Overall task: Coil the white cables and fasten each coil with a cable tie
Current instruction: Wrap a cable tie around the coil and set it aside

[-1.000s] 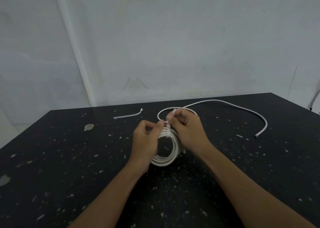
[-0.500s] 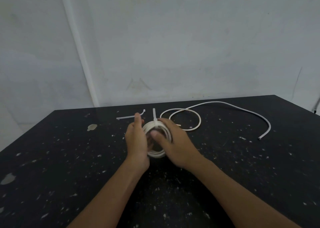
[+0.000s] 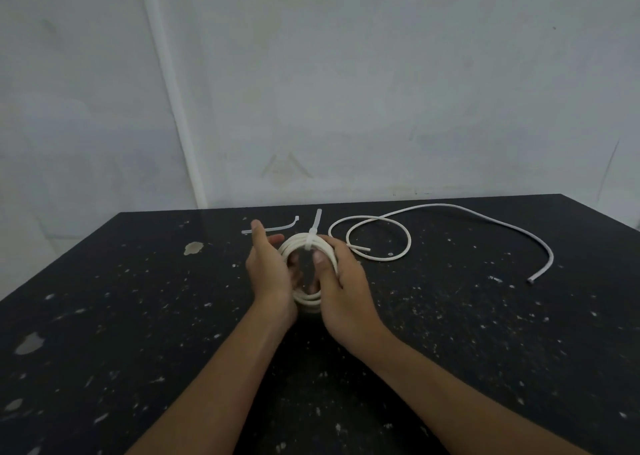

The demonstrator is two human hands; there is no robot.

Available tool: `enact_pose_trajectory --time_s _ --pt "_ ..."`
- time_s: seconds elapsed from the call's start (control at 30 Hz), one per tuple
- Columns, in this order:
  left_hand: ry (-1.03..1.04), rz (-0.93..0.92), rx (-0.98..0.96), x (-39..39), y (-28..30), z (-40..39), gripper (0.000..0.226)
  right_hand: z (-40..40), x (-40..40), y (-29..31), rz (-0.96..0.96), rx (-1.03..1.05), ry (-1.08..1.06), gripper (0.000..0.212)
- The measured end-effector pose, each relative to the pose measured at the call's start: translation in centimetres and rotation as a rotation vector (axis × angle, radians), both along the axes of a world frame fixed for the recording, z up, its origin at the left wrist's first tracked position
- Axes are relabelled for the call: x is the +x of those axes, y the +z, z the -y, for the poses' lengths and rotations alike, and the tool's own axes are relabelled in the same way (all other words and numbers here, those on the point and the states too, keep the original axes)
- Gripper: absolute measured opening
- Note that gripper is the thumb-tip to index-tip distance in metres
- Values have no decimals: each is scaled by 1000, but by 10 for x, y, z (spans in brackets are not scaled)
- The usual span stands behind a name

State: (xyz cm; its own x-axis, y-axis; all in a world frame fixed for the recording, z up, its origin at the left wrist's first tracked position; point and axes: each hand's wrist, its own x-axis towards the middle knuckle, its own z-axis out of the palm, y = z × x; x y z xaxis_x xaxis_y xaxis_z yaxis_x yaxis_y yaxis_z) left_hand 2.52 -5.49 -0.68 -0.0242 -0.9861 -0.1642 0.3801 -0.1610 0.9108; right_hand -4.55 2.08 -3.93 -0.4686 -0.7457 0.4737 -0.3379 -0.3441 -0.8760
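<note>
A coil of white cable (image 3: 300, 244) stands upright just above the black table (image 3: 138, 316), between my two hands. A white cable tie (image 3: 309, 243) wraps the top of the coil, and its tail sticks up free. My right hand (image 3: 341, 281) grips the coil's right side, thumb across the front and fingers behind. My left hand (image 3: 268, 271) rests against the left side with fairly straight fingers reaching behind the coil and the thumb raised. A second white cable (image 3: 408, 243) lies loose to the right, one loop near the coil and its far end at the right.
A spare cable tie (image 3: 277, 227) lies on the table just behind my left thumb. The table's back edge meets a pale wall (image 3: 346, 91). Pale chips and specks mark the black tabletop.
My right hand let go of the tie's tail and took the coil's right side. My left hand shifted to the left side. The coil moved a little left and away from me.
</note>
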Motion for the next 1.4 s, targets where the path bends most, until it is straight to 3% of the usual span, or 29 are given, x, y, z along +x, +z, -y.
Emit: enact_pose_trajectory --time_s 0.07,0.13,0.2,0.27,0.37,0.57,0.73,0.97,1.17,1.3,1.4 --pt "-70 270 -259 7 -1 0 53 4 -8 2 22 -14 -23 23" --pt "-151 639 -755 23 -2 -4 58 5 -22 3 40 -10 -22 22" --pt "-366 874 -1103 33 -2 -3 103 3 -38 3 58 6 6 21" --pt "-529 1020 -1208 36 -2 -1 143 -2 -50 5 41 52 36 21" --pt "-548 1112 -1234 28 -7 -4 154 -6 -52 7 147 68 133 21" --pt "-372 1110 -1275 27 -11 2 118 0 -36 12 365 35 152 17" --pt "-318 1070 -1213 35 -12 14 112 -2 -39 14 87 50 85 27" --pt "-375 1245 -1252 53 -5 27 120 1 -37 20 -75 137 163 31" --pt "-378 1083 -868 111 6 53 139 43 -5 24 -10 161 122 30" --pt "-282 1165 -894 160 3 68 99 92 39 23 153 184 161 21" --pt "-191 1003 -789 181 -7 85 65 136 82 17 235 207 156 20"
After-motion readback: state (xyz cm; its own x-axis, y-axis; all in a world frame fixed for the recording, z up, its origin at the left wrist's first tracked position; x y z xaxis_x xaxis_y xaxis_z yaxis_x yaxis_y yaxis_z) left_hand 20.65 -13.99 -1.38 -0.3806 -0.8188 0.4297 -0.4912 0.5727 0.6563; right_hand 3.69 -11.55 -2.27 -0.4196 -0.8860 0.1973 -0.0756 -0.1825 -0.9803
